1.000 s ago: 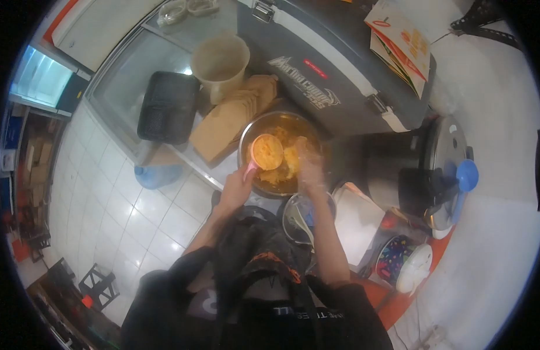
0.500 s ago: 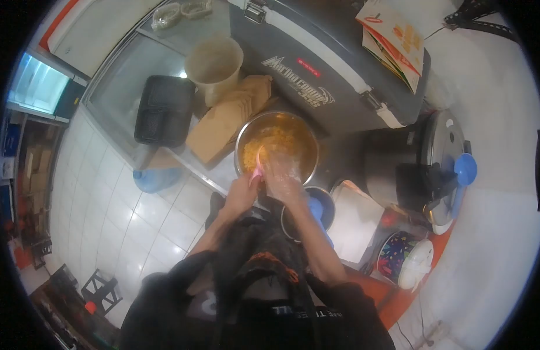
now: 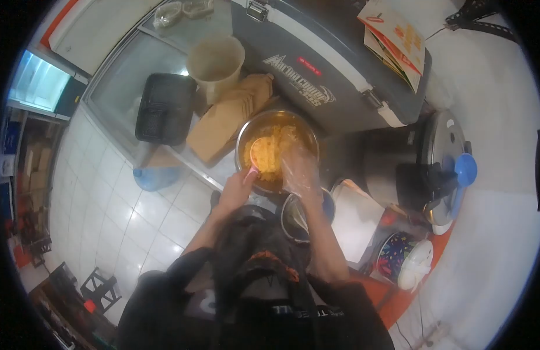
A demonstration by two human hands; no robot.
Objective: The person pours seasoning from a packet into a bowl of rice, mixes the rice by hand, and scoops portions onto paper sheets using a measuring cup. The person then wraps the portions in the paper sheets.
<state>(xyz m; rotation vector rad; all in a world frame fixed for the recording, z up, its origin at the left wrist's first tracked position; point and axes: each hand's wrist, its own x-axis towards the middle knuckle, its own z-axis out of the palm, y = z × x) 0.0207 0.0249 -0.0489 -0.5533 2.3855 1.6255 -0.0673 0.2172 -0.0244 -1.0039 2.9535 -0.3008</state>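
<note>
My left hand [image 3: 236, 191] is closed round the pink handle of a small scoop [image 3: 251, 172]. The scoop's cup is full of yellow-orange food that looks like rice and sits over the steel bowl [image 3: 315, 133]. More of the yellow rice [image 3: 277, 129] lies in the bowl. My right hand [image 3: 300, 166], in a clear plastic glove, reaches into the bowl's right side beside the scoop. Its fingers are blurred against the rice, so their grip does not show. Below the bowl, partly under my right forearm, stands a smaller metal pot [image 3: 290, 224].
Behind the bowl is a grey cooler box [image 3: 346, 76]. Folded brown cardboard boxes [image 3: 214, 137], a black tray [image 3: 165, 111] and a beige tub [image 3: 216, 61] stand left. To the right are a large dark cooker [image 3: 392, 157], a blue ladle [image 3: 465, 169] and white sheets [image 3: 354, 224].
My right hand has moved off the scoop to the right side of the bowl. The scoop's cup, covered before, now shows full of rice. My left hand has shifted slightly left.
</note>
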